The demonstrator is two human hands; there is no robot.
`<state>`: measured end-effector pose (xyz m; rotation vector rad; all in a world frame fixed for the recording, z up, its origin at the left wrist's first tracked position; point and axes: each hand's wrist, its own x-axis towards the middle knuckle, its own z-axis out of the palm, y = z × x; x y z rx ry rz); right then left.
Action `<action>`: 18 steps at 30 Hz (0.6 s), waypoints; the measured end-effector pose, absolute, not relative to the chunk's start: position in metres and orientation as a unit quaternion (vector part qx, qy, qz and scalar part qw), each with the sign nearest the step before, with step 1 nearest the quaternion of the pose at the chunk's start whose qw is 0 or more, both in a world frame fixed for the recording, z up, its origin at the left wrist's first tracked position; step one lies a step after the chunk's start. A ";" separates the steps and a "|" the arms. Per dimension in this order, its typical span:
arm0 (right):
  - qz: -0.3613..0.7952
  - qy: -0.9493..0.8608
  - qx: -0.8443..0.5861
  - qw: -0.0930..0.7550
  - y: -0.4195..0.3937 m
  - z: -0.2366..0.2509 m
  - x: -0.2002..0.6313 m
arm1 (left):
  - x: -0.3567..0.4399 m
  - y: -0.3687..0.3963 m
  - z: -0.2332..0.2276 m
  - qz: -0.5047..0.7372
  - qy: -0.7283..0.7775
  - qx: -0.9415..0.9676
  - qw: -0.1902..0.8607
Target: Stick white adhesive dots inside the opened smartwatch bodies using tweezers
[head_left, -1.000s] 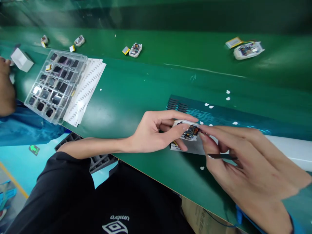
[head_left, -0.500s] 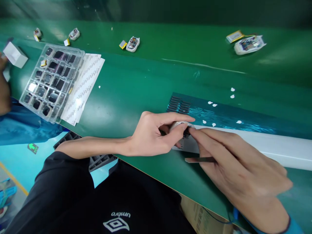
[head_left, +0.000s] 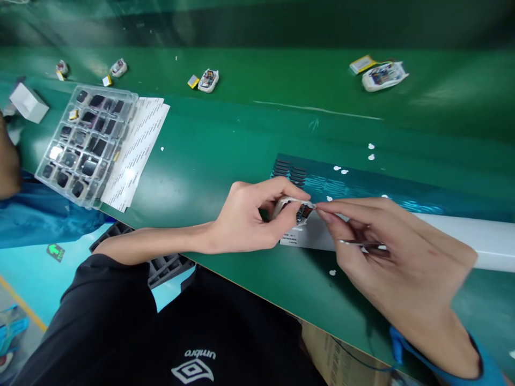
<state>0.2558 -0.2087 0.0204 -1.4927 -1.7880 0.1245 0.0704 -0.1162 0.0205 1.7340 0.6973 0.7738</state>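
An electronics assembly line: a long green belt (head_left: 225, 155) carries small open devices (head_left: 384, 75) with yellow batteries (head_left: 362, 64), a clear tray (head_left: 86, 142) of dark parts sits beside label sheets (head_left: 140, 147), and a co-worker's blue sleeve (head_left: 44, 214) shows alongside.

Scene is evenly and brightly lit from overhead. Soft glare is seen on the green table (head_left: 209, 155) toward 9 o'clock and on the clear plastic tray (head_left: 86, 142) at 10 o'clock. Short, faint shadows are cast beneath the left hand (head_left: 249, 222) and right hand (head_left: 402, 268). Motion blur is noted on the right hand at 4 o'clock. Wide-angle bending is observed at the edges; the far background at 12 o'clock is dim and smeared.
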 end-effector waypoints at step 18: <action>-0.044 -0.771 -0.552 0.315 -0.215 0.022 0.271 | 0.065 -0.100 0.029 0.129 0.229 0.549 0.793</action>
